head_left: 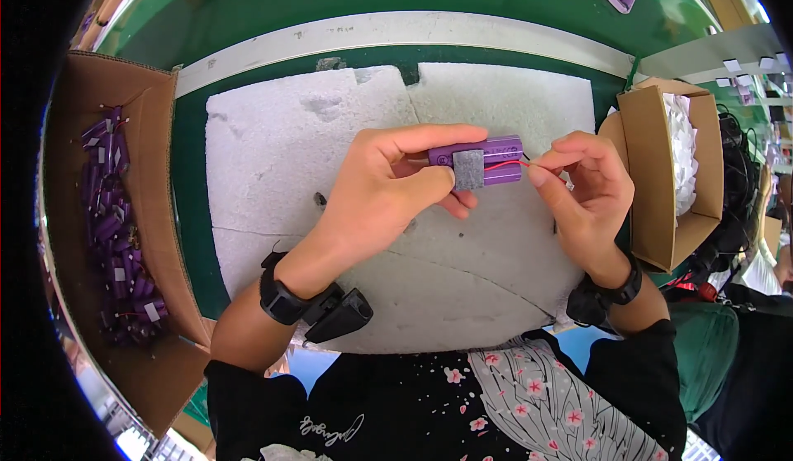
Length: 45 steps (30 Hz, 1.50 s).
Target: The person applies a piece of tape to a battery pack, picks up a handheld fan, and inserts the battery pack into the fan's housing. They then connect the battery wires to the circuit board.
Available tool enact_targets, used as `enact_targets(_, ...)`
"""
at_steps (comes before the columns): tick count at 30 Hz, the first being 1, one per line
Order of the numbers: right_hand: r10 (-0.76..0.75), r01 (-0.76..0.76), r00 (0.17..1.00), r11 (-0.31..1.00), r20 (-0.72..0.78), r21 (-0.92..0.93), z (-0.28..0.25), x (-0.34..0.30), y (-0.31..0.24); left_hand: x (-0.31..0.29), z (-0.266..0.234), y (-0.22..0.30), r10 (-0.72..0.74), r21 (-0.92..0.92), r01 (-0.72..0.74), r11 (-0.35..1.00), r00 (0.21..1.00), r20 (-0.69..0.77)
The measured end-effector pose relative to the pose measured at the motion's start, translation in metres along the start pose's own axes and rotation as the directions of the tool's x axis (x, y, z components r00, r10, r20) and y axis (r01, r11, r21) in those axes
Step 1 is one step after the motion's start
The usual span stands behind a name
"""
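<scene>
My left hand (396, 176) grips a purple battery pack (502, 149) made of cylindrical cells side by side. Its thumb presses at a grey foam pad (469, 169) stuck on the pack's upper face, and its fingers lie along the far edge and underneath. From the pack a red wire (514, 163) runs to the right. My right hand (585, 188) pinches the end of that wire between thumb and forefinger, just off the pack's right end. A short dark wire shows near the same end. Both hands are over a white foam board (330, 155).
On the left stands a cardboard box (157, 197) holding several purple battery packs (111, 213). A smaller cardboard box (652, 172) with white pieces (681, 151) is at the right, beside black cables (735, 188). A pale rail (496, 31) crosses the green table behind the board.
</scene>
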State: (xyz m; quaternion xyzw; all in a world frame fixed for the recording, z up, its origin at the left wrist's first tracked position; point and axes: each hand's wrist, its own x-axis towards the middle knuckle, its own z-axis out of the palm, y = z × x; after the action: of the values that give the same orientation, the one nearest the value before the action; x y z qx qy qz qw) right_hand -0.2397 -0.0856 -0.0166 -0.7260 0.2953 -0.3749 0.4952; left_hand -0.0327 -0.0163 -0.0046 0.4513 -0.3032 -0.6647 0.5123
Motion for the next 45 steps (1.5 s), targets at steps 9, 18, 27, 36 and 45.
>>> enact_targets(9, 0.059, -0.058, 0.997, 0.998, 0.043, -0.024, 0.0009, 0.0004, 0.0006, -0.0012, 0.0015, -0.0015, -0.011, 0.033, 0.009, 0.999, 0.999, 0.038)
enact_targets(18, 0.060, -0.050, 0.994, 0.994, 0.089, -0.101, -0.0003, 0.0027, -0.0013, -0.0022, 0.0026, -0.0007, 0.020, 0.015, -0.020, 1.000, 1.000, 0.012)
enact_targets(27, 0.095, -0.088, 0.993, 0.992, 0.071, -0.092, 0.0008, 0.0005, -0.0048, -0.0022, 0.0021, -0.0040, 0.073, 0.090, -0.072, 0.993, 0.997, -0.006)
enact_targets(36, -0.016, 0.029, 0.996, 0.990, 0.090, -0.140, -0.0005, 0.0004, -0.0022, -0.0030, 0.0027, -0.0061, 0.068, 0.174, -0.068, 0.982, 0.998, 0.004)
enact_targets(45, -0.082, 0.101, 0.991, 0.980, 0.110, -0.173, 0.0015, 0.0010, -0.0017, -0.0033, 0.0021, -0.0037, 0.044, 0.231, -0.055, 0.971, 0.998, 0.052)
